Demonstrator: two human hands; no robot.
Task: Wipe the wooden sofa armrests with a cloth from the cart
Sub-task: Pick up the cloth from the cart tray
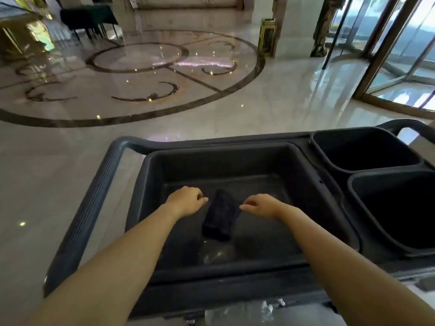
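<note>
A dark, folded cloth [221, 215] is over the large tray of the grey cleaning cart [146, 208], between my two hands. My right hand [261, 205] has its fingers pinched at the cloth's upper right edge. My left hand [186, 200] is just left of the cloth with its fingers curled in, the tips a small gap from the cloth's top corner. Whether the cloth's lower end rests on the tray floor is unclear. No wooden sofa or armrest is in view.
Two empty dark bins [362, 149] [395, 208] sit in the cart's right side. A crumpled clear plastic piece [217, 254] lies in the tray below the cloth. Beyond the cart are a polished marble lobby floor [270, 102], a gold bin [267, 37] and a revolving door [400, 55].
</note>
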